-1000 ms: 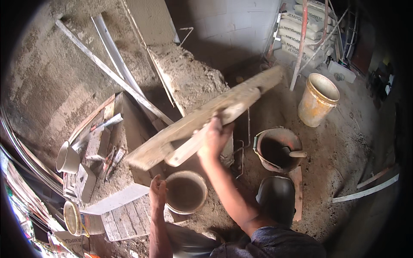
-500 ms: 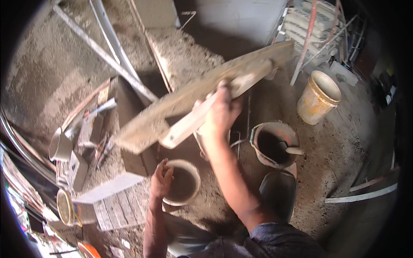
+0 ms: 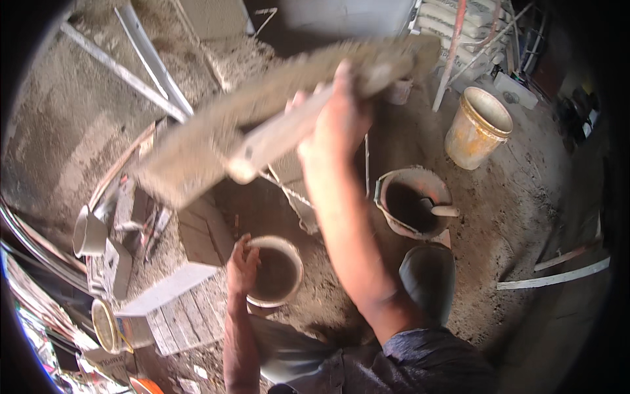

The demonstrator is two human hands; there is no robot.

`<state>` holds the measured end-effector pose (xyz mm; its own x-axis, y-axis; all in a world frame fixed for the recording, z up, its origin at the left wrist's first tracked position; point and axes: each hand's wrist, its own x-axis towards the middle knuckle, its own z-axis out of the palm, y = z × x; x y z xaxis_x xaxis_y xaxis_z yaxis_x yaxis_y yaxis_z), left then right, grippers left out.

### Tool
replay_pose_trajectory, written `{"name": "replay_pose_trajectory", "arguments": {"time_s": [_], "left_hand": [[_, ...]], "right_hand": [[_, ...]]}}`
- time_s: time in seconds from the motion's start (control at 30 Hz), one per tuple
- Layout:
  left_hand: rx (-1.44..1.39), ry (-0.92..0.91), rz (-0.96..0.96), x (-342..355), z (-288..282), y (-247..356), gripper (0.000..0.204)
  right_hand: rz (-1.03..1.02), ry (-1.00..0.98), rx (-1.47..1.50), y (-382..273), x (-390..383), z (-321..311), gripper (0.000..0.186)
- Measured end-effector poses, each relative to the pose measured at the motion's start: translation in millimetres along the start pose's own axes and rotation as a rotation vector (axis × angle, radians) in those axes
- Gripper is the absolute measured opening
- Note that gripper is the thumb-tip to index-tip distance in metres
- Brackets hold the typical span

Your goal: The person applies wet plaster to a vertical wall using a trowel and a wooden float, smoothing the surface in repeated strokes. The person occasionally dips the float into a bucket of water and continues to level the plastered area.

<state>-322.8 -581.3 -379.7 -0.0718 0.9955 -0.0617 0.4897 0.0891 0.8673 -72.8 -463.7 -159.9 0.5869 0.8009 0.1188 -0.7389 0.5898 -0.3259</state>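
Observation:
My right hand [image 3: 338,111] grips the handle of a long wooden float board [image 3: 197,154], caked with mortar, and holds it raised and tilted across the upper middle of the view. The board is blurred. My left hand [image 3: 243,266] rests on the rim of a small round bucket [image 3: 289,249] that stands on the sandy ground near my body. A dark rubber boot [image 3: 426,276] shows below my right forearm.
A mortar-filled bucket [image 3: 384,200] with a trowel handle in it stands to the right. A yellow-white bucket [image 3: 476,128] is farther right. Metal bars [image 3: 141,56] lie on a sand heap upper left. Bricks, wooden slats [image 3: 174,322] and cans [image 3: 88,230] crowd the left.
My right hand has lifted the board higher and swung it up toward the camera. My left hand stays on the small bucket's rim.

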Motion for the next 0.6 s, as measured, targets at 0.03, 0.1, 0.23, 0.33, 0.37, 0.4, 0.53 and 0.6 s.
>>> {"name": "replay_pose_trajectory", "arguments": {"time_s": [0.03, 0.1, 0.23, 0.33, 0.37, 0.4, 0.53, 0.6], "left_hand": [[-0.032, 0.007, 0.004, 0, 0, 0, 0.051], [-0.071, 0.024, 0.011, 3, 1, 0, 0.051], [-0.139, 0.02, 0.059, 14, 7, 1, 0.051], [-0.105, -0.001, 0.151, 17, 11, 4, 0.053], [-0.047, -0.023, 0.153, 16, 10, 5, 0.055], [-0.052, -0.028, 0.07, 16, 10, 5, 0.056], [-0.117, 0.032, 0.019, 13, 1, 2, 0.055], [-0.132, 0.043, 0.008, 14, -4, 1, 0.055]], "right_hand": [[0.039, -0.06, 0.086, -13, 8, 3, 0.038], [0.046, -0.023, -0.001, -40, 16, 5, 0.038], [0.127, 0.196, -0.167, -55, -5, -17, 0.047], [0.153, 0.292, -0.223, -22, -37, -51, 0.034], [0.148, 0.245, -0.233, -7, -42, -61, 0.034], [0.134, 0.209, -0.236, 7, -48, -70, 0.034], [0.17, 0.287, -0.253, 40, -48, -83, 0.034], [0.184, 0.311, -0.265, 40, -44, -76, 0.034]]}}
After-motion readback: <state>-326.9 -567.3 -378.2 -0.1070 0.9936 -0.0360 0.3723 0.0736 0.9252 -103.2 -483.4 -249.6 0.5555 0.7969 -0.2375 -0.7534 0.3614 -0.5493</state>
